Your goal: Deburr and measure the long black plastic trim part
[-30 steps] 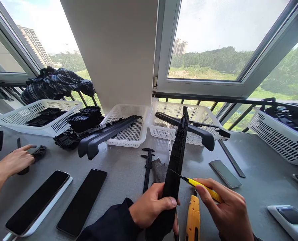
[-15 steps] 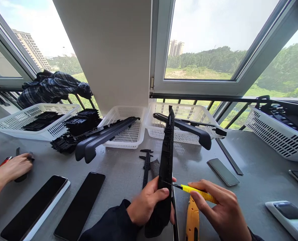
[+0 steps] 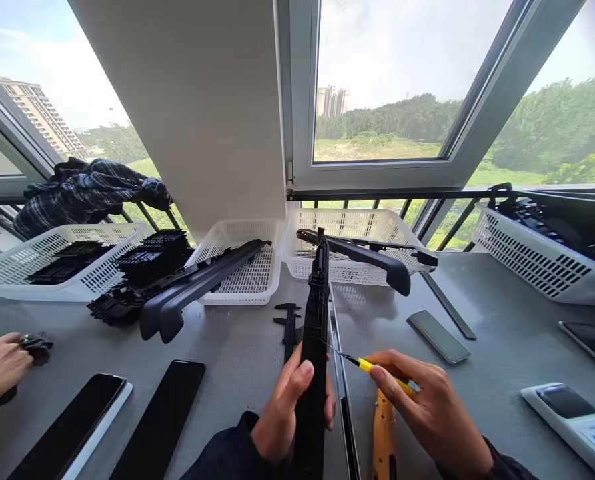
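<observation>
My left hand (image 3: 285, 407) is closed around a long black plastic trim piece (image 3: 313, 333), its narrow end pointing away from me and tilted up. The thumb lies along its near face. In my right hand (image 3: 422, 400) is a yellow-handled craft knife (image 3: 365, 365), pinched between thumb and fingers. Its thin tip reaches the right edge of the trim piece, just above my left fingers; whether it touches is too fine to tell. Beneath my right hand lies a yellow-orange tool (image 3: 383, 433), partly hidden. A black caliper (image 3: 290, 327) rests behind my left hand.
White baskets (image 3: 265, 297) line the window side, with black curved handles (image 3: 217, 270) and stacked black parts (image 3: 155, 257). Phones (image 3: 160, 417) lie left and right. A white device (image 3: 572, 413) sits far right. Another person's hand (image 3: 2, 363) works at the left edge.
The view has shifted slightly. The trim piece is turned more edge-on and sits lower, and the knife tip has moved to its right edge. The other person's hand has moved left.
</observation>
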{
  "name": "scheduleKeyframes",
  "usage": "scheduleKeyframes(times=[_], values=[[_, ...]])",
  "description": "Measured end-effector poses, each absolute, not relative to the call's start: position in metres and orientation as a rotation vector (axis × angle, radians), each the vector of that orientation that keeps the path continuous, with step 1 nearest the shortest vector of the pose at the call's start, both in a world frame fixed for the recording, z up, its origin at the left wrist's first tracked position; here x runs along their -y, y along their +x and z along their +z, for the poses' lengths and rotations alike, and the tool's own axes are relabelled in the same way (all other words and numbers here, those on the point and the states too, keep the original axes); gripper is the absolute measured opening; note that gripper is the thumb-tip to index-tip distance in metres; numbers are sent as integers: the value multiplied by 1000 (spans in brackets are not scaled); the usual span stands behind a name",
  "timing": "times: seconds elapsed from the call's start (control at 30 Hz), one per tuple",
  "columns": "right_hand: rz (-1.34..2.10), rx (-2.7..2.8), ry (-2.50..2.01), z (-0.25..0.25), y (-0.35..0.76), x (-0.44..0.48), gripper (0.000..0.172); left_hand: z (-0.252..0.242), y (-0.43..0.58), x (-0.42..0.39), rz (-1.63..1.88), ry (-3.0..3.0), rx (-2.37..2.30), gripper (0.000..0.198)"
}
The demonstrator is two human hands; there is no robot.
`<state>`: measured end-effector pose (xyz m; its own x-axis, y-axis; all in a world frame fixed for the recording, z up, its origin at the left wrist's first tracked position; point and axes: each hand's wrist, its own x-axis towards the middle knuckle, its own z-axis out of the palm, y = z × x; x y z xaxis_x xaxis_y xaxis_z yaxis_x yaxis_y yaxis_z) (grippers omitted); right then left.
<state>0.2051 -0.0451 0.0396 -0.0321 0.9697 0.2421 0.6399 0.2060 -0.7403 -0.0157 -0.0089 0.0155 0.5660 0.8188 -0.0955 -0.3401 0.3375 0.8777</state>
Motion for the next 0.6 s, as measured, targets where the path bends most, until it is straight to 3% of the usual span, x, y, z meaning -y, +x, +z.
scheduleKeyframes(times=[0.1,0.6], values=[[566,1751,-1523,38,206,46,44,17,-16,10,811,950,-700,64],[637,1759,-1508,38,204,47,47,0,-11,8,829,878,-585,52]])
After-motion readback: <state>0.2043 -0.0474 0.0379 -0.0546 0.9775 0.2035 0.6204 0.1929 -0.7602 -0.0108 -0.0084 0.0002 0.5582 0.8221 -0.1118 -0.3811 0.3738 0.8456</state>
